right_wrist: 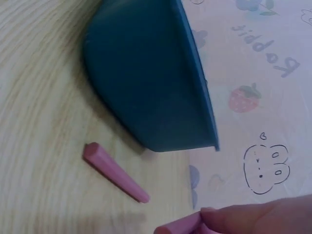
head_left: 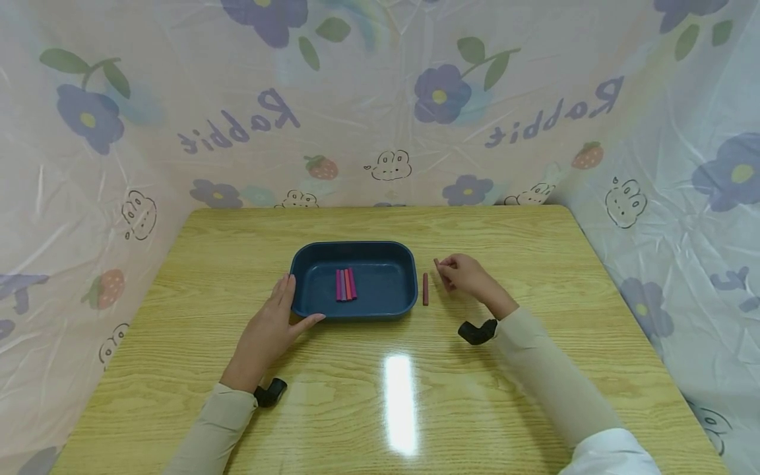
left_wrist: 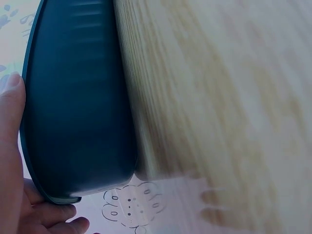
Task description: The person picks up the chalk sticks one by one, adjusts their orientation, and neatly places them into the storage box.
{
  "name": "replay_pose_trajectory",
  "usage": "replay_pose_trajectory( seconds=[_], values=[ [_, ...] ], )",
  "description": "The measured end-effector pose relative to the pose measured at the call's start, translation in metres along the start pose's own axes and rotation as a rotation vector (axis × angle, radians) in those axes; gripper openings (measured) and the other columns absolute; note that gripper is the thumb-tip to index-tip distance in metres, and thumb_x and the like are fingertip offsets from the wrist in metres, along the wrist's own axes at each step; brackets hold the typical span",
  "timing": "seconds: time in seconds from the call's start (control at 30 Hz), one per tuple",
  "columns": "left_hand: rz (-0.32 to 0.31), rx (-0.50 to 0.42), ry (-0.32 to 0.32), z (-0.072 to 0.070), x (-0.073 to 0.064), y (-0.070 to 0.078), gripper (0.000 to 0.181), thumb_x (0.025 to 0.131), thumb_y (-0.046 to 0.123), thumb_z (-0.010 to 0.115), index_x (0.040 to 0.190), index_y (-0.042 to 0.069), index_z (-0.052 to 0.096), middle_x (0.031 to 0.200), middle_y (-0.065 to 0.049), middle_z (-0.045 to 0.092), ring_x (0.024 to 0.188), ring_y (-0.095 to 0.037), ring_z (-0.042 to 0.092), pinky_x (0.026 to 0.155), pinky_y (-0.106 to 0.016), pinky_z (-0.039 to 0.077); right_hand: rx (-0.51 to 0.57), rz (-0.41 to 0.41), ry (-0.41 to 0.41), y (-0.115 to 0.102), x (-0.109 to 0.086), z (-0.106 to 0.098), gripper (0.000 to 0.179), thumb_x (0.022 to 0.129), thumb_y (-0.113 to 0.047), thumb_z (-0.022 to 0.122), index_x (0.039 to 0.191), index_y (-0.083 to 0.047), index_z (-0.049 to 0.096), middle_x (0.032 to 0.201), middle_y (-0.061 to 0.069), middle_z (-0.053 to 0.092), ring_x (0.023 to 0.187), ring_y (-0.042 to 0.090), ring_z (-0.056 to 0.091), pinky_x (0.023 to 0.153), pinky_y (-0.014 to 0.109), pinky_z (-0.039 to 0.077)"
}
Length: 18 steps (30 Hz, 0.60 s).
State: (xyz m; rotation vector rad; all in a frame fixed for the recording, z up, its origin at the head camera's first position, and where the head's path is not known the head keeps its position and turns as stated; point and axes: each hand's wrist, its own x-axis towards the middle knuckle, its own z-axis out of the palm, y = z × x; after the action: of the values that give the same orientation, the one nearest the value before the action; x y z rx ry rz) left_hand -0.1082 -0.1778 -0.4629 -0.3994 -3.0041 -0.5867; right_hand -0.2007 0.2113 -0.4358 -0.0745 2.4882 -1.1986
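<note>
A dark blue rectangular tub (head_left: 380, 315) stands on the table. Four fingers of my left hand (head_left: 267, 333) lie along its left end, while the thumb stretches along the front rim. Side by side on the tub's floor are several crayon-like sticks (head_left: 346, 285) in purple, red and magenta. To the right of the tub, a dull pink crayon-like stick (head_left: 425, 289) lies on the wood, shown closer in the right wrist view. Just beyond it my right hand (head_left: 466, 274) pinches another pink crayon-like stick (right_wrist: 183, 225) between thumb and fingers.
The wood-grain table (head_left: 332, 409) reflects a bright strip of light near its front. Patterned cloth (head_left: 380, 86) hangs behind the table and along both sides. Black wrist mounts (head_left: 477, 332) stick out beneath both wrists.
</note>
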Motion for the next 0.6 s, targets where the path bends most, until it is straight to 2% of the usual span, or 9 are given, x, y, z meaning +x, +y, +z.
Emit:
replay_pose_trajectory(
  seconds=[0.17,0.33,0.43,0.6],
  values=[
    [0.000,-0.002,0.007,0.000,0.000,0.000,0.100,0.083,0.064,0.053,0.149,0.005,0.009,0.153,-0.018,0.013,0.138,-0.032,0.017,0.099,-0.052,0.036,0.063,-0.029,-0.002,-0.006,-0.003,-0.006,0.034,0.100,-0.019,0.043,0.118,0.009,0.051,0.106,0.026,0.058,0.086,0.023,0.059,0.075,0.035,0.054],
    [0.000,-0.003,0.014,0.001,0.000,-0.001,0.100,0.082,0.067,0.050,0.149,0.004,0.010,0.152,-0.018,0.013,0.138,-0.032,0.018,0.099,-0.052,0.036,0.119,-0.069,-0.003,-0.012,-0.005,-0.012,0.037,0.100,-0.021,0.043,0.121,0.009,0.050,0.109,0.029,0.055,0.095,0.031,0.058,0.080,0.042,0.052],
    [-0.003,0.000,0.016,0.001,0.000,-0.001,0.100,0.082,0.069,0.048,0.149,0.005,0.010,0.153,-0.017,0.012,0.138,-0.031,0.018,0.099,-0.051,0.036,0.153,-0.086,0.002,-0.016,-0.005,-0.014,0.036,0.100,-0.022,0.044,0.119,0.008,0.052,0.107,0.029,0.056,0.098,0.035,0.057,0.079,0.044,0.052],
    [0.001,-0.001,0.011,0.000,0.000,0.000,0.101,0.082,0.069,0.048,0.149,0.004,0.010,0.153,-0.018,0.013,0.138,-0.032,0.018,0.098,-0.052,0.036,0.205,-0.107,0.000,-0.024,-0.005,-0.014,0.032,0.099,-0.022,0.047,0.115,0.005,0.055,0.095,0.020,0.059,0.100,0.039,0.056,0.079,0.046,0.052]
  ],
)
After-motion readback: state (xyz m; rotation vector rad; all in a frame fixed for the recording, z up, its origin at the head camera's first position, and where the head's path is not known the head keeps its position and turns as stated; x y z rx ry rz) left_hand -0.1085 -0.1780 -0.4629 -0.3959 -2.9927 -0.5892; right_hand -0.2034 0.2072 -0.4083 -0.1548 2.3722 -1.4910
